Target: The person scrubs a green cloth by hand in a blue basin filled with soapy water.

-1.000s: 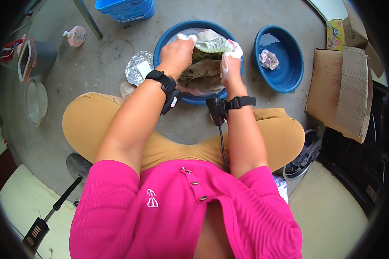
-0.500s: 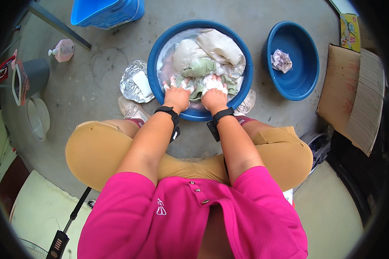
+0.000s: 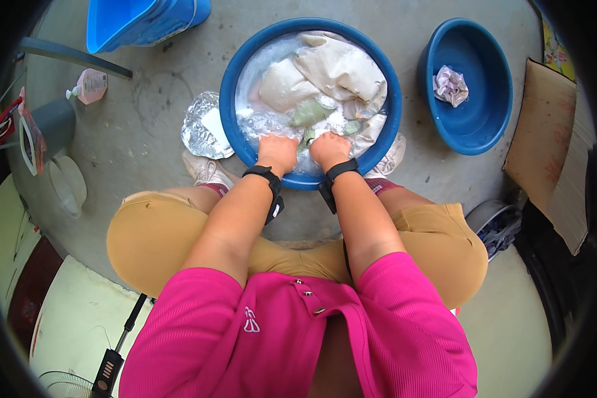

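A round blue basin holds sudsy water and wet laundry between my feet. My left hand is curled into a fist at the near side of the basin, fingers down in the suds. Beside it, my right hand is closed in the same way. Both grip a green cloth, mostly under water, with bits showing between and beyond my knuckles. Farther back, a large beige garment bulges above the foam. My fingertips are hidden by water and cloth.
To the right, an oval blue tub holds a crumpled pale pink cloth. Left of the basin lies a foil sheet with a white block. Farther out are a pink pump bottle, blue bucket and cardboard box.
My hands have gone from spread, foam-covered fingers on the green cloth to closed fists. More of the green cloth has sunk under water. The whole view has shifted slightly.
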{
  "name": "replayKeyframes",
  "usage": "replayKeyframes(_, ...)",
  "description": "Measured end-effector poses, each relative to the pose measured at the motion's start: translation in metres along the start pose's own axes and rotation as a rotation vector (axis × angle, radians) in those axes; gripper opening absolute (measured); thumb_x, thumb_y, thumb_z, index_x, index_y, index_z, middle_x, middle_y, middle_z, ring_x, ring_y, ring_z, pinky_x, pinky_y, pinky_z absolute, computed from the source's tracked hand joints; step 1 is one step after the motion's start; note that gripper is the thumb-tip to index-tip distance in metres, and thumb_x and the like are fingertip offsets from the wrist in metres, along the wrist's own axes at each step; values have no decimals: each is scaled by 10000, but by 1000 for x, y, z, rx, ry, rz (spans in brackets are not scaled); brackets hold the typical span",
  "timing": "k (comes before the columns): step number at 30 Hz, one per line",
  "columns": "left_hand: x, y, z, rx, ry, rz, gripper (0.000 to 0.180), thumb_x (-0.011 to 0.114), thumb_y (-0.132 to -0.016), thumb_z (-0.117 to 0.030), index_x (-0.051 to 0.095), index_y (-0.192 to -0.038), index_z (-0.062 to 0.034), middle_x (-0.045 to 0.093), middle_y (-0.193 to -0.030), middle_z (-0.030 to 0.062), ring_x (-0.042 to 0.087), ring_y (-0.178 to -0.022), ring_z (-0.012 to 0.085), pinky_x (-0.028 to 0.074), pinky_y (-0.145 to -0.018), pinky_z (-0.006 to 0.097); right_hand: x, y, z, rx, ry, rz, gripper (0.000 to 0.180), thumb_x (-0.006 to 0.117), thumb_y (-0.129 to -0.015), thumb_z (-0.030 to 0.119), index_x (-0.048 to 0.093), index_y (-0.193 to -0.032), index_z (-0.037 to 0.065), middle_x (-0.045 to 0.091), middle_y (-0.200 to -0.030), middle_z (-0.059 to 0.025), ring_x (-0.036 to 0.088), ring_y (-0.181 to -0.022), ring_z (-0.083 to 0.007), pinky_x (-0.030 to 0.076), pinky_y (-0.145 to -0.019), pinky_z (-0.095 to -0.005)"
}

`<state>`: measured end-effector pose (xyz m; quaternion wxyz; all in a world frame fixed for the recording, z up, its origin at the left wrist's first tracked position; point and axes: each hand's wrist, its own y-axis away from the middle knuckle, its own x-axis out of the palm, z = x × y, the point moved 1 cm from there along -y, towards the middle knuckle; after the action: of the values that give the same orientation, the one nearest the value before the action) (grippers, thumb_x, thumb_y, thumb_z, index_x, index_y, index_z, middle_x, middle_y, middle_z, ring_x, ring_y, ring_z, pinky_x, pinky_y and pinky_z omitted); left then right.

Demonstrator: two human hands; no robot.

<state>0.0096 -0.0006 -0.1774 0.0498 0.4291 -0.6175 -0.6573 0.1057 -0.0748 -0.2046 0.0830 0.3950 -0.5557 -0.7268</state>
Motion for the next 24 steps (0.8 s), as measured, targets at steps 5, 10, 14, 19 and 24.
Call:
replayKeyframes(5, 6, -2, 5, -1, 47, 22, 259, 468, -779, -168, 611, -994, -159, 613, -999, 74, 568, -964, 294, 429, -805, 436, -6, -2, 2, 43, -78, 136, 383, 375, -799, 216, 599, -1073, 70, 549, -1160, -134, 526, -1081, -275, 387, -901, -376)
replayKeyframes(10, -5, 10, 7, -52, 104, -137, 266, 480, -779, -174, 597, -1015, -132, 586, -1049, 83, 526, -997, 332, 420, -832, 459, -1, -12, -14, 5, -337, 46, 362, 458, -762, 241, 616, -1017, 39, 574, -1084, -172, 540, -1024, -332, 413, -865, -402)
replayKeyframes(14, 15, -1, 29, 212, 697, -578, 349, 484, -748, -112, 540, -1092, -97, 525, -1113, 139, 496, -987, 373, 406, -863, 403, 4, -25, -32, -229, -700, -233, 350, 487, -719, 222, 599, -925, -38, 584, -917, -223, 546, -866, -366, 436, -760, -383)
replayKeyframes(19, -20, 32, 30, 452, 1216, -542, 429, 394, -714, 38, 501, -1126, -14, 569, -1039, 165, 526, -985, 272, 388, -873, 303, -54, 82, -6, -71, -1307, -42, 306, 517, -714, 297, 559, -902, 60, 524, -767, -43, 451, -663, -181, 369, -621, -320)
replayKeyframes(24, -69, 98, 13, 534, 1304, -466, 416, 387, -736, 34, 493, -1135, -16, 569, -1020, 123, 517, -941, 215, 392, -855, 298, -73, 146, 0, -214, -1453, -2, 649, 546, -764, 502, 398, -1266, 119, 401, -1292, -93, 344, -1193, -282, 205, -970, -558)
